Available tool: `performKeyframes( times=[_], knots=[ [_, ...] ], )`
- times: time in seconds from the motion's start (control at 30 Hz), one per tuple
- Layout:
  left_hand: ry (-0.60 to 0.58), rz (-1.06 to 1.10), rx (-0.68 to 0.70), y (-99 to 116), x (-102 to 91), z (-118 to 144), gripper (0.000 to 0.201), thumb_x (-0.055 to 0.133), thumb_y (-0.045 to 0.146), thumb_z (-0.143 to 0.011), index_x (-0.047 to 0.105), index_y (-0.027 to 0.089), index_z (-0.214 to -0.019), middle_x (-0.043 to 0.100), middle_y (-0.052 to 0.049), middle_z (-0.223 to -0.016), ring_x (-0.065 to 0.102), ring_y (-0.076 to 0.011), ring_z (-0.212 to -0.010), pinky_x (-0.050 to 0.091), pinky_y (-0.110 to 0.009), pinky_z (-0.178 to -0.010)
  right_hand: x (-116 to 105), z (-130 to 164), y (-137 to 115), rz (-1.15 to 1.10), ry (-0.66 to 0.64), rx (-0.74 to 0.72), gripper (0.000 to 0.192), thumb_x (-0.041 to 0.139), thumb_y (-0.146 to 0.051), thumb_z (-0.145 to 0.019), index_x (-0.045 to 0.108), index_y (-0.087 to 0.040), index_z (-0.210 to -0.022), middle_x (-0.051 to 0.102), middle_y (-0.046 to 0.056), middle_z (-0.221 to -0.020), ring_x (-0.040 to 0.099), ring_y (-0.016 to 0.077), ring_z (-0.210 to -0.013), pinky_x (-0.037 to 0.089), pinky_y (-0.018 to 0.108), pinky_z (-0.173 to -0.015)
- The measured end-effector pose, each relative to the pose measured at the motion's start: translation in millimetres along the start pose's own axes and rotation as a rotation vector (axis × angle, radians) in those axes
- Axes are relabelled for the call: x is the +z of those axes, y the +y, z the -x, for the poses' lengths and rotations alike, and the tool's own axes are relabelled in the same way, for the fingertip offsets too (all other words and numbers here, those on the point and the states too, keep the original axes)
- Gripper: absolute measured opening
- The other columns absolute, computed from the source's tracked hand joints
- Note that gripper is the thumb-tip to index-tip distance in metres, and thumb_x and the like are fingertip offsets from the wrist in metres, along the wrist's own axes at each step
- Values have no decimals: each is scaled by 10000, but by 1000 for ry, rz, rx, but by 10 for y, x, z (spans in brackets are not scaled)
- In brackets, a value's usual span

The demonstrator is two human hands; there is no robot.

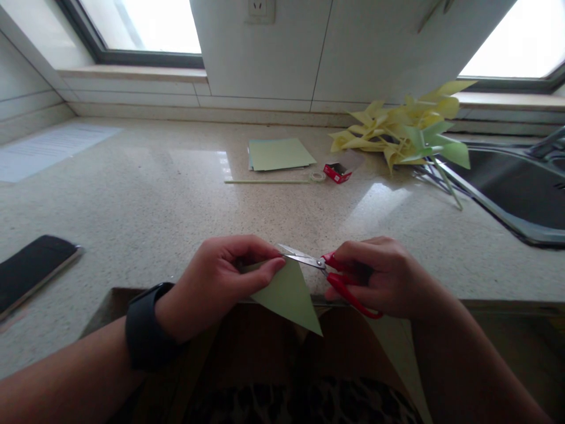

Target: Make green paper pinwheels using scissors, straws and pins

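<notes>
Scissors (pixel 326 274), red-handled, sit in the right hand (pixel 388 280) at the near edge of the tabletop (pixel 145 200); the fingers are clenched through the handle loops, and the loops are mostly hidden by them. Blades point left from the right hand and meet the top corner of a green paper triangle (pixel 289 294). How far the blades are parted cannot be made out; their tips are partly behind the left fingers (pixel 265 271).

Left hand (pixel 220 282) pinches the triangle at its upper left edge, thumb and fingers closed on the paper. The triangle hangs just beyond the tabletop edge, its point down, left of the scissors. A dark watch (pixel 145 327) is on the left wrist.

Beyond the scissors, further back on the tabletop: a stack of green paper sheets (pixel 280 154), a thin pale stick (pixel 265 181) in front of it, a small tape roll (pixel 316 175) and a red box (pixel 338 172), contents not legible. Right of these lies a heap of yellow and green folded paper pinwheels (pixel 406 132); the count cannot be told. A sink (pixel 521 194) is cut off at the right edge. A dark phone (pixel 33 268), far left of the scissors, is cut off by the frame. A wall socket (pixel 260 9) is cropped at the top.
</notes>
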State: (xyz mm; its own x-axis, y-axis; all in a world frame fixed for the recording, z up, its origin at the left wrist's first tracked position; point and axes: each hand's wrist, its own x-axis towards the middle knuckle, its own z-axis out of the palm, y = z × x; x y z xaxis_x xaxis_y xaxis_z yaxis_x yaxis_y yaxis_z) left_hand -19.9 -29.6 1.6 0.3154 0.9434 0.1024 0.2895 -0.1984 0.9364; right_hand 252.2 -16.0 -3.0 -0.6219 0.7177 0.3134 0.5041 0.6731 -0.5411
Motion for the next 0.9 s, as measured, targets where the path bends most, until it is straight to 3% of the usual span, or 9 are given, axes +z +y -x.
performKeyframes(
  times=[0.9],
  knots=[
    [23,-86,15,2,3,4,97,746,296,-840,807,244,-894,812,-8,-862,717,-153,-731,549,-213,-637,-7,9,-1,-24,7,-9,189,788,-327,-805,668,-195,-867,520,-77,-568,439,48,-477,337,179,-475]
  ],
)
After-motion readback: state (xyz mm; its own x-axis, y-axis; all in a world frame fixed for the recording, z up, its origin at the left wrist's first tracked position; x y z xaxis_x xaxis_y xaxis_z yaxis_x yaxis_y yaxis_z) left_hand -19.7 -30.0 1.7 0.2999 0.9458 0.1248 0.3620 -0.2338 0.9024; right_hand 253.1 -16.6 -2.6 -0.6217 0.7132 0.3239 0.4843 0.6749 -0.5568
